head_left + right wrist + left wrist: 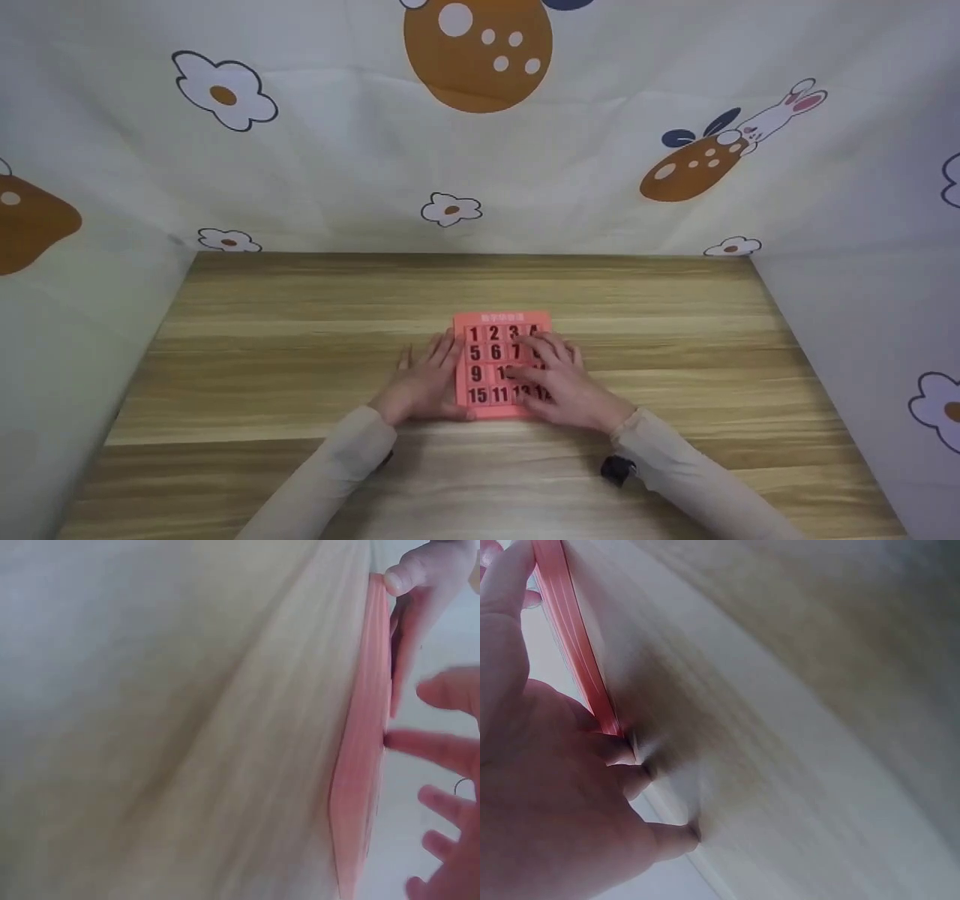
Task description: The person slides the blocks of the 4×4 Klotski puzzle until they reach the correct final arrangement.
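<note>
A coral-pink number slide puzzle [502, 412] lies flat on the wooden table, its black-numbered tiles in rows. My left hand [426, 382] holds its left side, with the thumb at the near left corner and the fingers along the edge. In the left wrist view, several fingertips of that hand [555, 787] rest on the table beside the puzzle's side wall [574, 630]. My right hand [570, 382] hovers over the right columns with fingers spread, one fingertip at the tile marked 10 [504, 373]. That tile sits apart from the 9. Some tiles are hidden beneath the right hand.
Wood-grain tabletop [300, 330] surrounds the puzzle. Pale cloth [337, 150] printed with flowers and fruit hangs behind the table and along both sides. A small black device [618, 470] is at the right wrist.
</note>
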A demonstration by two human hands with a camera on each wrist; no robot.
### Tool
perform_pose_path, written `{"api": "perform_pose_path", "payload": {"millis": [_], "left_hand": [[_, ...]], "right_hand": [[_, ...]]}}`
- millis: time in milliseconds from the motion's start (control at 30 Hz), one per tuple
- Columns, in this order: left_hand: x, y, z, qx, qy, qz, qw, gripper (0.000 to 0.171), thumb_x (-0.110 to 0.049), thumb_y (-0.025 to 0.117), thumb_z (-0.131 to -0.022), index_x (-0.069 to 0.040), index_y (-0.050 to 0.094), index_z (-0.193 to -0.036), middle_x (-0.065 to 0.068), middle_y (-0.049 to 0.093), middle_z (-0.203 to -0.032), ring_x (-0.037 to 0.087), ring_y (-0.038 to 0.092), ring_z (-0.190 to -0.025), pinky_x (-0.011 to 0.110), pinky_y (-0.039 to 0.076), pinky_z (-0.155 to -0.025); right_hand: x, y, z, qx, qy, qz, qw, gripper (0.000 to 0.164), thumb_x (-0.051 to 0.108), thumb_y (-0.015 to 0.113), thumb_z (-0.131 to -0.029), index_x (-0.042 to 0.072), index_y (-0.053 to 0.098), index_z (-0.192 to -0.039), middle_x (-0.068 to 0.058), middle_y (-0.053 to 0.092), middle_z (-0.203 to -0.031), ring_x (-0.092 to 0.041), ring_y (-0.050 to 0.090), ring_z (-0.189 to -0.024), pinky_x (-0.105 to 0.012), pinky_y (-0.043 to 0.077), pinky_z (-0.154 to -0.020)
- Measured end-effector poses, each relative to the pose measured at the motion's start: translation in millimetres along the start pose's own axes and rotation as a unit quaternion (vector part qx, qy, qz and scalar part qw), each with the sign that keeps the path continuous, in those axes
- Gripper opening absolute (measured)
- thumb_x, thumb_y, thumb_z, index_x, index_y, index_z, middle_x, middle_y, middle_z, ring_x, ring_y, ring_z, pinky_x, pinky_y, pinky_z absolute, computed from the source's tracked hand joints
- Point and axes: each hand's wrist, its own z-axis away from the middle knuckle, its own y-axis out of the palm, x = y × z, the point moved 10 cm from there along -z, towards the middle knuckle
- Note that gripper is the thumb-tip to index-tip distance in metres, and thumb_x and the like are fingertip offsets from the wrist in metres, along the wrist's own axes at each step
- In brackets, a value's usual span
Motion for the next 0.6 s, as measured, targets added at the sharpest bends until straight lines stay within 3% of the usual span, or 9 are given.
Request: {"api": "perform_pose_path", "payload": {"millis": [133, 233, 300, 433, 600], "left_hand": [[0.5, 0.8, -0.2, 0.001, 0.001, 0.000, 1.0000, 0.118, -0.065, 0.069, -0.075, -0.005, 0.006, -0.155, 0.014, -0.002, -0.160, 0.032, 0.001, -0.146, 0.063, -0.001, -0.111], [1.7, 2.0, -1.4, 0.005, -0.002, 0.001, 1.0000, 0.118, -0.066, 0.068, -0.076, -0.006, 0.005, -0.155, 0.013, -0.003, -0.161, 0.031, -0.001, -0.146, 0.062, -0.002, -0.111], [1.9, 2.5, -2.1, 0.008, -0.004, 0.003, 1.0000, 0.118, -0.066, 0.068, -0.076, -0.006, 0.004, -0.155, 0.012, -0.004, -0.161, 0.030, -0.002, -0.146, 0.062, -0.004, -0.111], [1.5, 2.7, -2.3, 0.008, -0.002, 0.009, 0.9999, 0.119, -0.064, 0.070, -0.075, -0.005, 0.005, -0.155, 0.014, -0.004, -0.160, 0.032, -0.002, -0.146, 0.063, -0.003, -0.110], [2.1, 2.4, -2.4, 0.009, -0.004, 0.012, 0.9999, 0.119, -0.064, 0.070, -0.075, -0.006, 0.004, -0.155, 0.014, -0.005, -0.160, 0.032, -0.002, -0.145, 0.063, -0.004, -0.110]], "right_hand": [[5, 10, 2, 0.052, -0.009, -0.007, 0.999, 0.050, 0.039, 0.059, -0.093, 0.022, 0.053, -0.140, -0.016, 0.022, -0.156, -0.042, 0.015, -0.140, -0.064, 0.018, -0.105], [6, 9, 4, 0.050, -0.023, -0.008, 0.998, 0.051, 0.040, 0.058, -0.094, 0.023, 0.051, -0.142, -0.016, 0.021, -0.156, -0.042, 0.015, -0.140, -0.065, 0.018, -0.106], [6, 5, 5, 0.031, -0.038, -0.013, 0.999, 0.046, 0.037, 0.061, -0.092, 0.023, 0.057, -0.136, -0.017, 0.026, -0.154, -0.042, 0.019, -0.139, -0.066, 0.019, -0.105], [7, -6, 9, -0.007, -0.075, -0.040, 0.996, 0.025, 0.029, 0.068, -0.086, 0.022, 0.071, -0.110, -0.016, 0.037, -0.147, -0.041, 0.025, -0.136, -0.066, 0.021, -0.102], [8, -13, 13, -0.026, -0.110, -0.068, 0.991, 0.010, 0.022, 0.070, -0.081, 0.024, 0.073, -0.091, -0.013, 0.043, -0.142, -0.042, 0.027, -0.133, -0.065, 0.021, -0.100]]}}
